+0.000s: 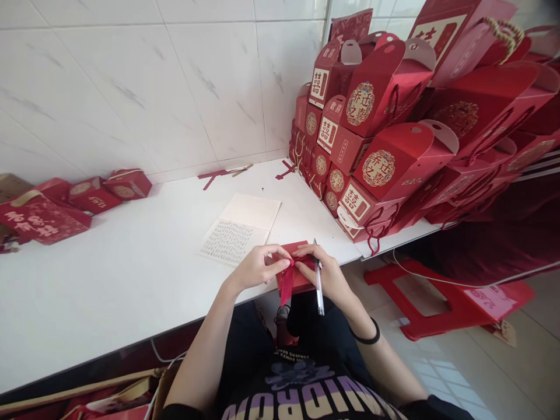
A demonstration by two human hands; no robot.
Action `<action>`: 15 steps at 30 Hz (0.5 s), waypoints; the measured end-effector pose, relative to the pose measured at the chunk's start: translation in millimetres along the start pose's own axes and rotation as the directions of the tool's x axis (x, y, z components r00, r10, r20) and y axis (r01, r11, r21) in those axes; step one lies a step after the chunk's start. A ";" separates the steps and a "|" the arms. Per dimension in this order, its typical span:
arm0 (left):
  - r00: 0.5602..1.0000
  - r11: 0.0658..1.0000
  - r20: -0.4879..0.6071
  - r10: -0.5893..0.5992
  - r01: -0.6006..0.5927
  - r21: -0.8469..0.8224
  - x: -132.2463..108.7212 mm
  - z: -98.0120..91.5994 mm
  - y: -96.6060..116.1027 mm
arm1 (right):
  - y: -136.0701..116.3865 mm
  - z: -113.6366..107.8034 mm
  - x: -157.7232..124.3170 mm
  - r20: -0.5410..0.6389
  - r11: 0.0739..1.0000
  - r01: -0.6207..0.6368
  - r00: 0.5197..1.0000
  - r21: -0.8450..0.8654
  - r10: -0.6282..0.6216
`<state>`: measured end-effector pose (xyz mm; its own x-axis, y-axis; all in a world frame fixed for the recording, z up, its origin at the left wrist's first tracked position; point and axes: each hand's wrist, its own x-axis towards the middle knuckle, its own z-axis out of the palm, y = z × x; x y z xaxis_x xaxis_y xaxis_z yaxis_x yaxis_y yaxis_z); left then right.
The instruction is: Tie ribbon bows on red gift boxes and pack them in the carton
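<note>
A small red box [299, 285] lies at the table's front edge, partly covered by both hands. Across its top is a dark red ribbon [286, 286], one tail hanging toward me. My left hand [261, 265] pinches the ribbon from the left with thumb and fingertips. From the right, my right hand [321, 268] pinches it close to the knot. A pen [319, 286] with a clear barrel is also tucked among my right fingers, pointing down toward me. Just beyond my left hand, an open notebook [238, 230] with handwriting lies flat on the table.
Red gift boxes [385, 169] are stacked high at the right. Several smaller red boxes [96, 194] stand at the left by the wall. Loose ribbon pieces [214, 175] lie at the back of the white table [109, 280]. A red stool [420, 326] stands at the lower right.
</note>
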<state>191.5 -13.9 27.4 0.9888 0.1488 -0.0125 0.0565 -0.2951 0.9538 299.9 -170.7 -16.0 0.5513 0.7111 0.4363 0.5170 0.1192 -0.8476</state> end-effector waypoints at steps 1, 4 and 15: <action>1.000 0.999 0.028 0.008 -0.009 0.041 1.3 -1.8 2.8 | 0.2 0.1 0.0 0.000 1.000 -0.001 1.000 0.004 0.001; 0.996 0.977 0.069 0.063 -0.076 0.197 4.4 -9.2 10.1 | 1.5 0.1 0.2 -0.001 1.000 -0.010 1.000 0.014 0.010; 0.978 0.957 0.186 -0.091 0.034 0.288 4.3 -26.0 10.8 | 4.0 -0.2 -0.2 -0.003 0.999 -0.003 1.000 0.032 0.003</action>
<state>192.8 8.1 45.5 0.9880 -0.0031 -0.1544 0.1273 -0.5496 0.8257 302.1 -170.5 -19.4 0.5548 0.7094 0.4346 0.4939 0.1395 -0.8583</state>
